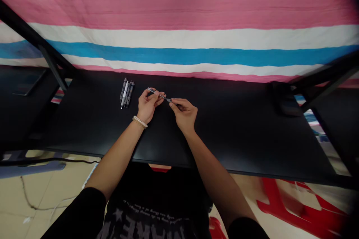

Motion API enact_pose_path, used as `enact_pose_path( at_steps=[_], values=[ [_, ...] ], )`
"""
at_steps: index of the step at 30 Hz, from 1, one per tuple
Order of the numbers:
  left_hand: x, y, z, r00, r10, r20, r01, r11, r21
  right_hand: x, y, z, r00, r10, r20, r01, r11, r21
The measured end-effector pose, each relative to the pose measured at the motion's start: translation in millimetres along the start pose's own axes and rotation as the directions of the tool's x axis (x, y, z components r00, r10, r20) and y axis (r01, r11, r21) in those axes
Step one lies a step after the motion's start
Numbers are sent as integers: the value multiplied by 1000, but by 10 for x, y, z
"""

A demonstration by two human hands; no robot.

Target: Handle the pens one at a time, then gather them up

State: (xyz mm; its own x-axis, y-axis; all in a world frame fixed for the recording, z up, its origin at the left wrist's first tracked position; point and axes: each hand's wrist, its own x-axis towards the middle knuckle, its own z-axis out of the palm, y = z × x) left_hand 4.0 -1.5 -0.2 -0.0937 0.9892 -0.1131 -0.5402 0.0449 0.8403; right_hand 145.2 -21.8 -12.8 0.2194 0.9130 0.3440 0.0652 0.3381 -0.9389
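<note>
Both my hands hold one slim pen point(160, 95) just above the black table point(238, 130). My left hand point(148, 104), with a pearl bracelet on its wrist, pinches the clear far end. My right hand point(183, 112) grips the dark near end. A small row of similar pens point(126, 93) lies on the table just to the left of my left hand, untouched.
A striped pink, white and blue cloth point(179, 37) hangs behind the table. Black frame bars point(42, 48) slant at both sides. A dark object point(287, 101) sits at the table's right. Red plastic stool parts point(294, 205) and a cable point(42, 161) lie on the floor.
</note>
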Motion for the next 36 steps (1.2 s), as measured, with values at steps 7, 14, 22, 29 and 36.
enact_pose_path(
  at_steps=[7,14,22,29,36],
  values=[
    [-1,12,4,999,-37,18,37,999,-5,-25,20,21,979,194,56,-194,981,-4],
    [2,23,-3,1000,-28,-4,28,1000,-9,15,30,-8,983,148,110,-143,989,-48],
    [1,3,-20,997,-64,48,62,997,40,17,-33,-12,963,230,138,-242,967,75],
    [-24,-26,-7,997,63,42,-69,987,147,-9,-40,18,950,256,177,-272,959,73],
    [-23,-52,-4,994,111,12,-112,979,171,-31,-42,29,951,253,178,-270,960,76]
  ],
)
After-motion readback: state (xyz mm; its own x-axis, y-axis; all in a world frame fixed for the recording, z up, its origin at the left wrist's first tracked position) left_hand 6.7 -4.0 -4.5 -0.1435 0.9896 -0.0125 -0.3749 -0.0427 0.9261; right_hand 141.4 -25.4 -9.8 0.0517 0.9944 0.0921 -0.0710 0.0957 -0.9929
